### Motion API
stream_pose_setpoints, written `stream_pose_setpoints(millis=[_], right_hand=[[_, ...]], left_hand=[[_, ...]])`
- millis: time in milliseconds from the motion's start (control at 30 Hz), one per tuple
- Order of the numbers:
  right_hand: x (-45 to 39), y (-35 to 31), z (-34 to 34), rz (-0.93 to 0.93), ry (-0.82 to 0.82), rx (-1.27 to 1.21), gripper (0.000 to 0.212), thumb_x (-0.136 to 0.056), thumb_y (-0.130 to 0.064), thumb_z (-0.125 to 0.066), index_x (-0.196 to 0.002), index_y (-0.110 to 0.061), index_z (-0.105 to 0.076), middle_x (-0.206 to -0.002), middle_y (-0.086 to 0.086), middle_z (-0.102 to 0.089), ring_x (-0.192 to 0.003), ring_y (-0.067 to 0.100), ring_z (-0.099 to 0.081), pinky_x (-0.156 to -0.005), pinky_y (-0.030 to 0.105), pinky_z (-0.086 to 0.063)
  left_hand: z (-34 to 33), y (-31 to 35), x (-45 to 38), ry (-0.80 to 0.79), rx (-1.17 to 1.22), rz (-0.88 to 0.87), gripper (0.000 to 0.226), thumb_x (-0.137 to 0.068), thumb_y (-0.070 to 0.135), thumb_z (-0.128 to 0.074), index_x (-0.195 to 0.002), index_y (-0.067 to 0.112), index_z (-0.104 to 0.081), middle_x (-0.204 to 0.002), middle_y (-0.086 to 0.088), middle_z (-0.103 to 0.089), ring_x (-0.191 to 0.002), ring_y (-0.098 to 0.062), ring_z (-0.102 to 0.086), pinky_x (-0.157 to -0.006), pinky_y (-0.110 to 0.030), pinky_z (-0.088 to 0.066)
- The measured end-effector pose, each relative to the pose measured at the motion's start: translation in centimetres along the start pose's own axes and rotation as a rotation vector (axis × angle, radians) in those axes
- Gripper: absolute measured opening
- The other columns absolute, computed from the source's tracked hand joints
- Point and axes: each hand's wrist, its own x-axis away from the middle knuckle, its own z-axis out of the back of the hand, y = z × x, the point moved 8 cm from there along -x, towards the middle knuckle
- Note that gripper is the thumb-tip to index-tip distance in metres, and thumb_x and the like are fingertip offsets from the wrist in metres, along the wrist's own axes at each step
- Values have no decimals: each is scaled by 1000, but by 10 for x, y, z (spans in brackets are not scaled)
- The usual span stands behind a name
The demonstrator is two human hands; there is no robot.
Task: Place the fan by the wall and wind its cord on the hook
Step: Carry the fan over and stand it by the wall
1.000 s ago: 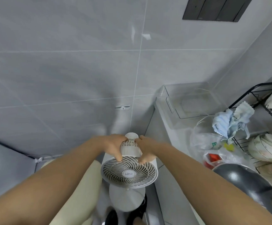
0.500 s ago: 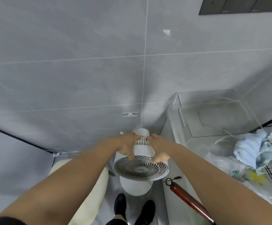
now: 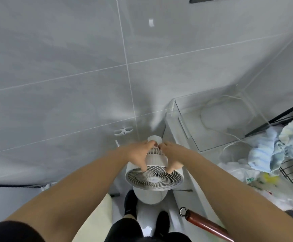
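Fan (image 3: pixel 154 178) sits low in the gap between the grey tiled wall (image 3: pixel 72 84) and the white counter (image 3: pixel 186 172), your left hand (image 3: pixel 138 155) and right hand (image 3: pixel 172 157) clasping its motor housing from either side, probably to steer it in upright under the wall hook (image 3: pixel 123 132).

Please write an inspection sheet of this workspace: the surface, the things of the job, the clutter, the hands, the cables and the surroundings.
Surface: pale floor in the gap between wall and counter.
Job's things: white fan, grille facing up; its round base is low by the floor, contact not clear. White hook on the wall, bare.
Clutter: cloths and plastic bags on the counter.
Hands: left hand and right hand grip the fan's motor housing.
Cables: thin white cables on the counter; the fan's own cord not seen.
Surroundings: grey tiled wall, clear box, red-brown handle.
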Motion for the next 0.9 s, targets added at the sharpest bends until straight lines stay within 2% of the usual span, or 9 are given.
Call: stream_pose_setpoints(millis=[133, 200, 300, 400, 600, 767, 900], right_hand=[[-14, 13, 1, -84, 14, -66, 119, -59, -41, -96, -157, -18, -32, -150, 3, -45, -129, 29, -54, -102, 45, -53], [-20, 19, 3, -125, 23, -103, 118, -58, -41, -96, -156, -18, -33, -150, 3, -46, -130, 29, -54, -103, 46, -53], [-25, 28, 2, -175, 30, -133, 118, -58, -43, -96, -155, -16, -33, -150, 5, -45, -133, 28, -50, -104, 45, -51], [-26, 33, -4, -211, 59, -195, 116, -57, -46, -96, -152, -17, -36, -147, 4, -45, -132, 27, -48, -103, 45, -51], [-33, 33, -23, -205, 93, -224, 114, -58, -45, -95, -150, -16, -35, -145, 5, -43, -135, 26, -42, -105, 41, -48], [-48, 23, -46, -138, 71, -173, 114, -59, -47, -93, -150, -12, -33, -144, 8, -42, -133, 28, -37, -109, 39, -44], [-62, 22, -47, -77, 73, -134, 114, -57, -47, -92, -150, -16, -33, -144, 6, -43, -134, 28, -38, -109, 42, -44]], left_hand=[[8, -6, -24, -77, -18, -22, 124, -63, 23, -90, -154, 40, -7, -160, -2, -32, -108, -23, -62, -88, -43, -58], [15, -8, -38, -103, -58, -59, 129, -65, 26, -91, -157, 39, -1, -164, -4, -27, -111, -24, -60, -92, -42, -57], [20, -7, -55, -135, -153, -129, 128, -68, 30, -89, -161, 28, -2, -162, -6, -29, -121, -26, -55, -90, -32, -50], [23, -6, -62, -138, -197, -154, 124, -69, 33, -88, -162, 19, -8, -157, -7, -35, -129, -27, -51, -85, -28, -42], [9, -13, -71, -110, -246, -164, 119, -63, 41, -89, -158, 13, -23, -140, -6, -45, -118, -26, -52, -87, -31, -42], [-20, -26, -70, -74, -227, -112, 119, -61, 41, -91, -156, 14, -25, -143, -5, -42, -120, -28, -53, -98, -36, -45], [-30, -43, -71, -61, -193, -35, 125, -58, 45, -92, -156, 14, -21, -148, -8, -41, -126, -30, -51, -105, -43, -47]])
